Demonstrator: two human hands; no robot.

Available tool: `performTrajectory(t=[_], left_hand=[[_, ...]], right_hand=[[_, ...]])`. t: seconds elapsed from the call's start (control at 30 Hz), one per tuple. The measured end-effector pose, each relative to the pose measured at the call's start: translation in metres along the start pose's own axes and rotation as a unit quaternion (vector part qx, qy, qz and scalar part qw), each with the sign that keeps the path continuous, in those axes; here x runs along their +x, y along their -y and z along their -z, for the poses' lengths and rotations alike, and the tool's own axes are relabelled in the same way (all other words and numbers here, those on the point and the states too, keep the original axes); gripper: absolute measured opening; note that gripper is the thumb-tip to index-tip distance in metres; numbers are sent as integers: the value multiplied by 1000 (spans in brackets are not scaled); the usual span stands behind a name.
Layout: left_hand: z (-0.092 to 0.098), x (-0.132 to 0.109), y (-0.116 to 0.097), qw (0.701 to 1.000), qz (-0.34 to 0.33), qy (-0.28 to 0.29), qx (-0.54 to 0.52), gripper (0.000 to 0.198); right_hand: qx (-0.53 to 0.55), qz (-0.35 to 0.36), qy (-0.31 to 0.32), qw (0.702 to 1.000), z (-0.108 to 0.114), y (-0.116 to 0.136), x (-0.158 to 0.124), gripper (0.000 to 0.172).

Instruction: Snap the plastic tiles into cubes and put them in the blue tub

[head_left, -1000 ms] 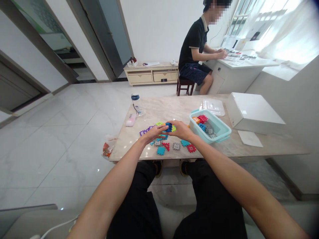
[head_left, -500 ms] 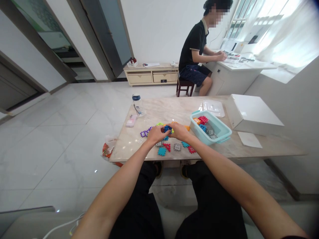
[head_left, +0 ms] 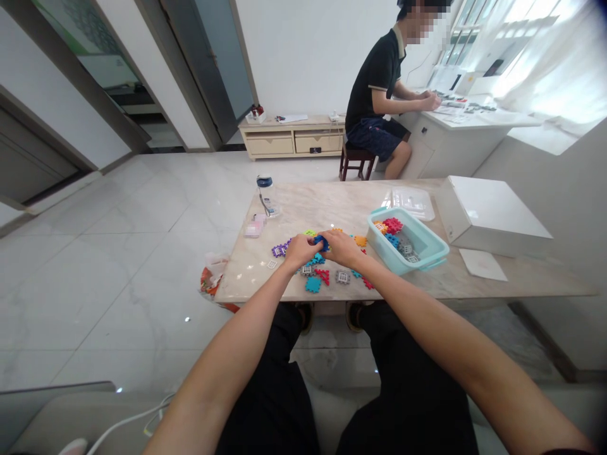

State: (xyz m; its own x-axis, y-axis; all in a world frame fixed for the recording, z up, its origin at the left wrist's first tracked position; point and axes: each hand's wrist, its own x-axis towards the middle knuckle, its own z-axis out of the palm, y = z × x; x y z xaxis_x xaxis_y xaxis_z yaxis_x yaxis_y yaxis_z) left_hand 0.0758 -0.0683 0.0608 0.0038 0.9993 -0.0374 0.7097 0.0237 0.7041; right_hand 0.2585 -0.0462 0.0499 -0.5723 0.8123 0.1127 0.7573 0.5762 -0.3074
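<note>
Both the left hand (head_left: 298,250) and right hand (head_left: 342,247) pinch a blue interlocking tile (head_left: 321,241) between their fingers, steadying it above loose tiles (head_left: 327,276) on the counter (head_left: 474,284).

Two bare forearms with no sleeves, watch or rings showing run up from the lower corners of the frame; black trousers (head_left: 265,404) cover both legs at bottom centre.

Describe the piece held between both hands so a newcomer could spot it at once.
Start at the marble table and the teal bin on it. Just left of the bin, the left hand and right hand meet above scattered tiles. The blue tile pinched between them is the only one lifted off the tabletop.
</note>
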Motion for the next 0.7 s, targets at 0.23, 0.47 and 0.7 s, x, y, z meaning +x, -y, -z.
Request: performTrajectory(t=[0.23, 0.47, 0.7], left_hand=[[7, 0, 5, 1000, 10, -11, 14, 37], [5, 4, 10, 999, 10, -8, 34, 33], [2, 5, 11, 999, -5, -3, 38, 33]], right_hand=[[11, -19, 5, 1000, 0, 5, -4, 53], [1, -90, 29, 996, 5, 3, -8, 41], [10, -104, 66, 992, 10, -4, -8, 30]])
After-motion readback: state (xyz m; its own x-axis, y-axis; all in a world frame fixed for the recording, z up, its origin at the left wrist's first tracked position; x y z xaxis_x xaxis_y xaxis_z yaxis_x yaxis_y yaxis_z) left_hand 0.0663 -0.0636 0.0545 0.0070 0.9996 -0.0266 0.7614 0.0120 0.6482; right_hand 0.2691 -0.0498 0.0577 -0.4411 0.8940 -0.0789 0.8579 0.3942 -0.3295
